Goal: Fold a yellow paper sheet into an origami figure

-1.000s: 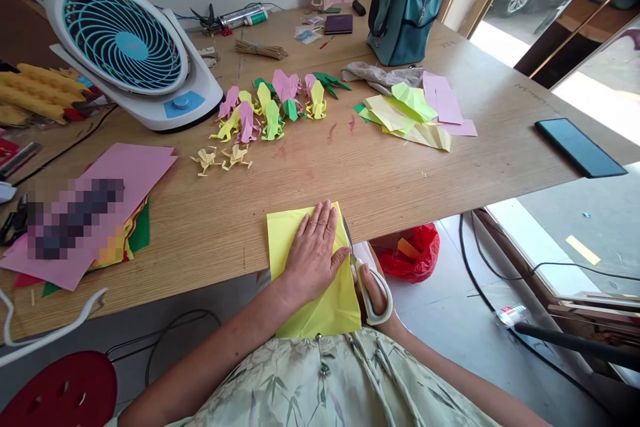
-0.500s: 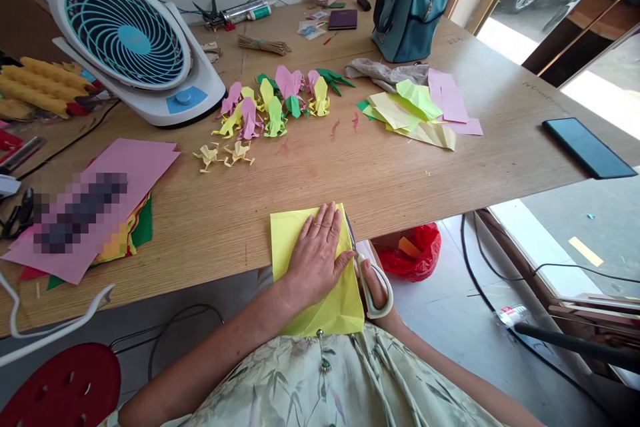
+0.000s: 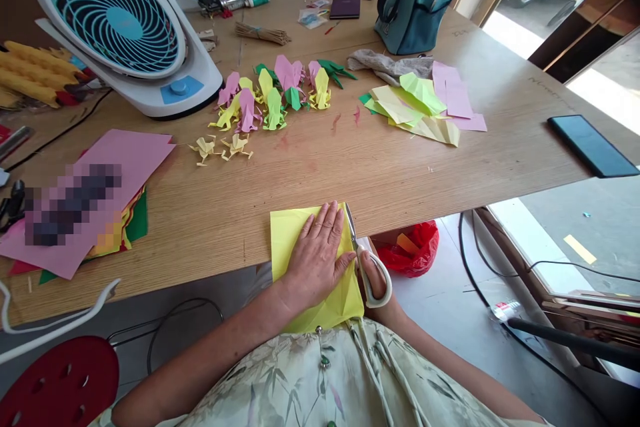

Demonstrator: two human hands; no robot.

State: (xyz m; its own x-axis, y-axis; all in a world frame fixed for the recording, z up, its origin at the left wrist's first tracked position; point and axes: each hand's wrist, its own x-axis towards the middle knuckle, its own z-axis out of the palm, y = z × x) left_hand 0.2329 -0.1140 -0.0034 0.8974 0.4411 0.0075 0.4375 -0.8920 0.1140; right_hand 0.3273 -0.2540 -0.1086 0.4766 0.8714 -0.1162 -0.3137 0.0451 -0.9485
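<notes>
A sheet of yellow paper (image 3: 286,237) lies partly on the table, its near end hanging over the edge towards my lap. My left hand (image 3: 316,257) rests flat on it, fingers stretched out. My right hand (image 3: 376,280) is wrapped round the white handles of a pair of scissors (image 3: 384,292). The scissor blades lie along the right edge of the paper, pointing away from me, close beside my left fingers. Part of the right hand is hidden behind the handles.
Folded paper figures (image 3: 273,103) stand in the middle of the table (image 3: 320,167), with paper scraps (image 3: 425,117) to their right. A fan (image 3: 125,23) and a pink paper stack (image 3: 125,153) are on the left. A red bag (image 3: 417,257) sits below the edge, and a phone (image 3: 593,145) lies far right.
The view has shifted slightly. The scissors look a little more closed, their handles slightly nearer the paper. My left hand stays flat on the sheet.
</notes>
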